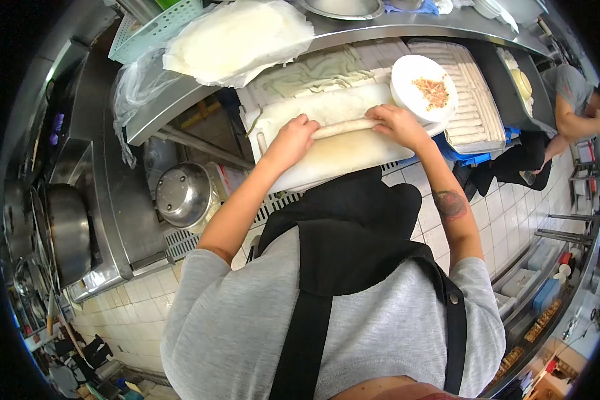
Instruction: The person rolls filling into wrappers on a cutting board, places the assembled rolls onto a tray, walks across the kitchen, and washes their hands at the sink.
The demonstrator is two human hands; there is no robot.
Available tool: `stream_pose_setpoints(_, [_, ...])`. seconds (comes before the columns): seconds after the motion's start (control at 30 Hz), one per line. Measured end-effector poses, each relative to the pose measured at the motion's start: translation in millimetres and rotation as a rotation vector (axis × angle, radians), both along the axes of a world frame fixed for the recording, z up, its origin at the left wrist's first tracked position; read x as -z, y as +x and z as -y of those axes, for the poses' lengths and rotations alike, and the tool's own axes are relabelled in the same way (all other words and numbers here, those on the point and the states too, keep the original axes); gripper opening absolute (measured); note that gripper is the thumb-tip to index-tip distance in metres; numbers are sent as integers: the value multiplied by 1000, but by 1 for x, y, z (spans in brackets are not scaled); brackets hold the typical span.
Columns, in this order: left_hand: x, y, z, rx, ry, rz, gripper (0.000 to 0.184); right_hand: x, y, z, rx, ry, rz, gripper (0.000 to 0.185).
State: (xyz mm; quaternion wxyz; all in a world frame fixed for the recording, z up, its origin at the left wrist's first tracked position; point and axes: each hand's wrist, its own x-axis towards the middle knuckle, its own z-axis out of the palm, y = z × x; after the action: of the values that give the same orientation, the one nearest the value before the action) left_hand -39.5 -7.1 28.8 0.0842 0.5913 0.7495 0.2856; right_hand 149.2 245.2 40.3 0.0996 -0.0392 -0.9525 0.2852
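Note:
A long, pale spring roll [343, 127] lies across a white cutting board [347, 157] in front of me. My left hand [295, 140] is closed on its left end, fingers curled over the dough. At the other end, my right hand [395, 125] grips it with bent fingers. Behind the roll, a pale sheet of wrapper [333, 103] covers part of the board. Just beyond my right hand, a white bowl [407, 73] holds shredded orange-brown filling [431, 93].
Right of the bowl, a tray [480, 145] holds several finished rolls [465, 87]. A stack of round wrappers [240, 40] overhangs the steel shelf [387, 25]. A green cloth [320, 70] lies behind the board. At far right sits another person [570, 100]. A metal bowl [183, 195] stands lower left.

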Motion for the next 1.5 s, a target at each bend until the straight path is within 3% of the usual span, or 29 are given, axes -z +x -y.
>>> stream_pose_setpoints(0.13, [-14, -21, -9, 16, -50, 161, 26, -12, -12, -6, -2, 19, 150, 23])
stream_pose_setpoints(0.23, [-17, -39, -16, 64, -228, 181, 20, -18, -23, -5, 61, 40, 240, 16])
stream_pose_setpoints(0.47, [-8, -66, -31, 89, -320, 216, 15, -6, -34, -9, 44, 244, 144, 16])
stream_pose_setpoints(0.57, [-3, -70, -34, 83, -275, 231, 14, -3, -41, -2, 0, 355, 91, 23])
stream_pose_setpoints(0.67, [-3, -60, -36, 63, -226, 27, 13, 1, -43, 12, -118, 342, -97, 32])
stream_pose_setpoints(0.73, [4, -39, -36, 10, -66, -57, 16, 6, -42, 25, -167, 363, -183, 40])
stream_pose_setpoints(0.93, [20, 42, -42, -177, 136, -199, 28, -1, -44, 34, -99, 217, -72, 42])
stream_pose_setpoints(1.03, [27, 44, -38, -186, 202, -202, 34, 7, -48, 23, -142, 135, -73, 40])
stream_pose_setpoints(1.3, [31, 26, -22, -78, 276, -197, 35, 24, -25, 21, -56, 296, -341, 34])
stream_pose_setpoints(1.5, [21, 13, -29, -102, 161, -153, 28, 22, -32, 12, -13, 174, -236, 25])
